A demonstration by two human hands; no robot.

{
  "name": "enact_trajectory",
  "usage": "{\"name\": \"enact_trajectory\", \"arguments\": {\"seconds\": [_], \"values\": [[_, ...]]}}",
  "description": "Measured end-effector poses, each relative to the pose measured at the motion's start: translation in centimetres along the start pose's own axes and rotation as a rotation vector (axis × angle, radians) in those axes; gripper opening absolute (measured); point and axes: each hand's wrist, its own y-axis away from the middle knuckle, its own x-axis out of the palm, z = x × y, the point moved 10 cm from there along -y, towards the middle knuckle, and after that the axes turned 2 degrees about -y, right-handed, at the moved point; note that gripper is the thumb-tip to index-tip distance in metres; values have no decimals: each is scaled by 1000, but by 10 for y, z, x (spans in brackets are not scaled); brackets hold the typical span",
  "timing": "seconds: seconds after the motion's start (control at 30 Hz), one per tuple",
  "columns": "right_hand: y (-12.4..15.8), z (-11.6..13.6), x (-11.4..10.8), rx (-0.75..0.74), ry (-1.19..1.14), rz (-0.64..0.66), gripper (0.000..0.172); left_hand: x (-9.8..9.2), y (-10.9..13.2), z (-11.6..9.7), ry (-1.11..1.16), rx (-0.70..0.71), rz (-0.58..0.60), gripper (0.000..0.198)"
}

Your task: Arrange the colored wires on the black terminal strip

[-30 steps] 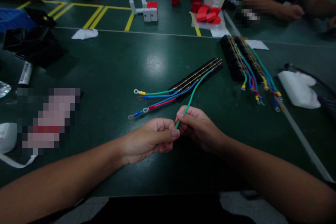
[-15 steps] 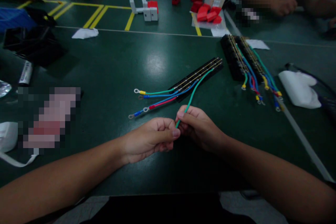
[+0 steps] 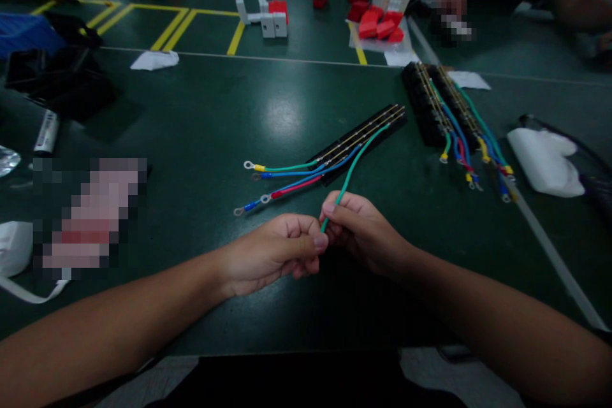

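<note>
A green wire (image 3: 355,164) runs from the far end of a black terminal strip (image 3: 335,152) down to my two hands. The thumb and fingers of my left hand (image 3: 287,247) pinch it near its end, and that end is hidden in the grip. Just to the right, my right hand (image 3: 361,226) is closed round the same wire a little higher up. Other wires leave the strip to the left: a green one with a yellow ring terminal (image 3: 254,167), blue ones with blue ring terminals (image 3: 245,209), and a red wire (image 3: 299,188) with a red-sleeved ring terminal.
Two wired terminal strips (image 3: 442,105) lie at the right, with a white plastic piece (image 3: 545,162) beyond them. Red parts (image 3: 381,24) lie on a bag at the back, near a co-worker's hand (image 3: 454,5). Black bins (image 3: 60,80) and a blurred-out flat object (image 3: 95,217) are at the left.
My hands and the green wire hold almost the same place; the left fingers shift slightly. At the back right, the co-worker's hand has moved left to the blurred-out object there.
</note>
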Motion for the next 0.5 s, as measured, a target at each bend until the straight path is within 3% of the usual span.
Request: {"name": "enact_trajectory", "arguments": {"seconds": [0.13, 0.5], "values": [[0, -1, -1, 0, -7, -2, 25, 0, -1, -4, 9, 44, -7, 30], [0, 1, 1, -6, -11, 9, 24, 1, -1, 1, 13, -16, 11, 25]]}}
